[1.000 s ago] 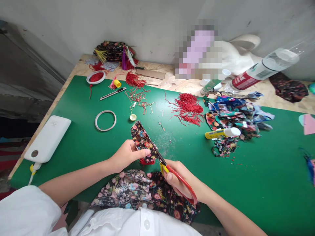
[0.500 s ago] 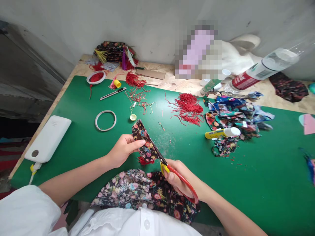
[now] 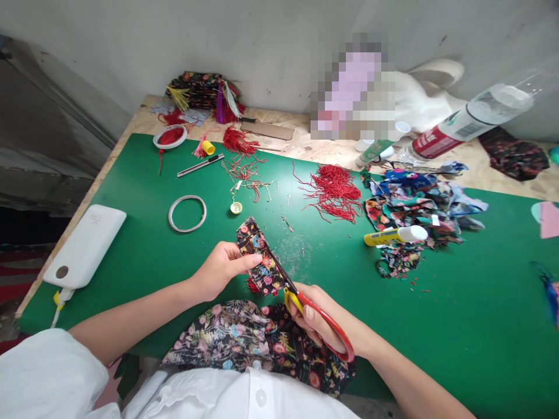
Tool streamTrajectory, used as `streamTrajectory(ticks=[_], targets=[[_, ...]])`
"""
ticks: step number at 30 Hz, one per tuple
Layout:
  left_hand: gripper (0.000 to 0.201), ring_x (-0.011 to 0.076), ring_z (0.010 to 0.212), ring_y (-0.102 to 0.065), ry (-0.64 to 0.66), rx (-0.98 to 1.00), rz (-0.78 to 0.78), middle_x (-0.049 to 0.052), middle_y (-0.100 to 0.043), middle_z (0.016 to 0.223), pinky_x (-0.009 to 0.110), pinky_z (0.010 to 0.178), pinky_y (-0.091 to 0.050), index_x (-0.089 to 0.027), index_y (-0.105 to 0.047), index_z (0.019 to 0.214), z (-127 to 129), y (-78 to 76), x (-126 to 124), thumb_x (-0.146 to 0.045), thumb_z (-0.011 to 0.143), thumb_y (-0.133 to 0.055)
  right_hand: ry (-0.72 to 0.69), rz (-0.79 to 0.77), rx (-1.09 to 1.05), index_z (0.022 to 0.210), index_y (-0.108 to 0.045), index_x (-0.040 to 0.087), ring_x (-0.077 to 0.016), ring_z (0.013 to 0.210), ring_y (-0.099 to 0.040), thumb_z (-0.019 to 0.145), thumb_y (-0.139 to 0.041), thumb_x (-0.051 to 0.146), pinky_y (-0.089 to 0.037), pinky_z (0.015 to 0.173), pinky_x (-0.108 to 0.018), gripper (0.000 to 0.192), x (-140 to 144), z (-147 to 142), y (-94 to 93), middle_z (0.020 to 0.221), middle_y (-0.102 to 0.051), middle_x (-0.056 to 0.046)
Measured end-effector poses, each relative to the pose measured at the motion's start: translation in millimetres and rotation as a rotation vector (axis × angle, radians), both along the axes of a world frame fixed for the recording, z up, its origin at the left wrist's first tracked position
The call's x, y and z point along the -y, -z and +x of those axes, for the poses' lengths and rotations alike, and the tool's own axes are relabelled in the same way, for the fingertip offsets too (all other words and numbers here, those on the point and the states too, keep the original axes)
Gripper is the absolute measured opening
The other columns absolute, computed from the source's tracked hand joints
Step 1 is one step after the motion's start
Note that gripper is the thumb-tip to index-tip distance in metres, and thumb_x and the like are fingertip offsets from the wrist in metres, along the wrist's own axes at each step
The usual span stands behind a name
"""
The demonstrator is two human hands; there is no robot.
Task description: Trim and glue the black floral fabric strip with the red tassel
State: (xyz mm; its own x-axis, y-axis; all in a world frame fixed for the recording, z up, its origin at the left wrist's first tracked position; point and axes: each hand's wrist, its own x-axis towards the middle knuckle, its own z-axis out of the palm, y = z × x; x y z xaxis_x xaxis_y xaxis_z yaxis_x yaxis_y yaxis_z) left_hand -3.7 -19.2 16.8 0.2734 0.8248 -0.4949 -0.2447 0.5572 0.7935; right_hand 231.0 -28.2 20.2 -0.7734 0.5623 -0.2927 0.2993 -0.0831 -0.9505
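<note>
My left hand (image 3: 219, 271) pinches a dark floral fabric strip (image 3: 267, 272) between thumb and fingers, above the green mat. Red threads (image 3: 252, 286) poke out under the strip's lower edge. Red-and-yellow scissors (image 3: 343, 332) are in my right hand (image 3: 323, 317), its fingers wrapped about the handles. Their blades lie along the strip's right edge, pointing up and left. A larger floral cloth (image 3: 231, 334) rests in front of my body below both hands.
Red thread (image 3: 334, 192), fabric scraps (image 3: 423, 201) and a yellow glue stick (image 3: 388, 236) lie to the right. A white ring (image 3: 187, 199), utility knife (image 3: 200, 166) and white power bank (image 3: 87, 247) are left. Behind stands a tilted plastic bottle (image 3: 458, 131).
The strip has shifted slightly down and right with my left hand. The scissor blades look more closed along its edge, and the red threads show less.
</note>
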Motion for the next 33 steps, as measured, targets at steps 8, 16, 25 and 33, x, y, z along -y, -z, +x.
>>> streamTrajectory(ticks=[8,16,25,33], targets=[[0.035,0.0117,0.061,-0.063,0.014,0.004,0.024,0.004,-0.075,0.071,0.024,0.064,-0.052,-0.013,-0.075,0.069,1.9,3.4,2.1,-0.047,0.071,-0.08,0.025,-0.036,-0.005,0.081,-0.041,0.019,-0.0066,0.049,-0.025,0.085,-0.026,0.085,-0.024,0.041,-0.02,0.067,4.3,0.8,7.0,0.058,-0.034,0.006],[0.033,0.0098,0.058,-0.061,0.022,0.044,0.021,0.002,-0.073,0.067,0.023,0.064,-0.052,-0.013,-0.075,0.069,1.7,3.1,1.8,-0.045,0.072,-0.08,0.009,-0.11,-0.038,0.084,-0.04,0.019,-0.0053,0.047,-0.025,0.086,-0.029,0.083,-0.02,0.04,-0.019,0.064,5.5,1.0,9.0,0.057,-0.032,0.008],[0.033,0.0123,0.062,-0.064,0.034,0.036,0.014,0.004,-0.075,0.071,0.025,0.066,-0.052,-0.013,-0.076,0.073,1.1,2.1,2.0,-0.046,0.072,-0.08,0.04,-0.184,-0.067,0.089,-0.043,0.018,-0.0041,0.041,-0.03,0.086,-0.033,0.082,-0.026,0.036,-0.016,0.065,9.0,0.7,9.6,0.057,-0.034,0.008],[0.034,0.0126,0.062,-0.063,0.04,0.01,0.006,0.005,-0.075,0.073,0.025,0.066,-0.052,-0.012,-0.075,0.072,0.7,1.5,1.3,-0.046,0.07,-0.081,0.084,-0.224,-0.08,0.088,-0.044,0.018,-0.0041,0.039,-0.032,0.086,-0.036,0.08,-0.025,0.033,-0.015,0.063,12.5,-0.2,11.3,0.056,-0.034,0.009]])
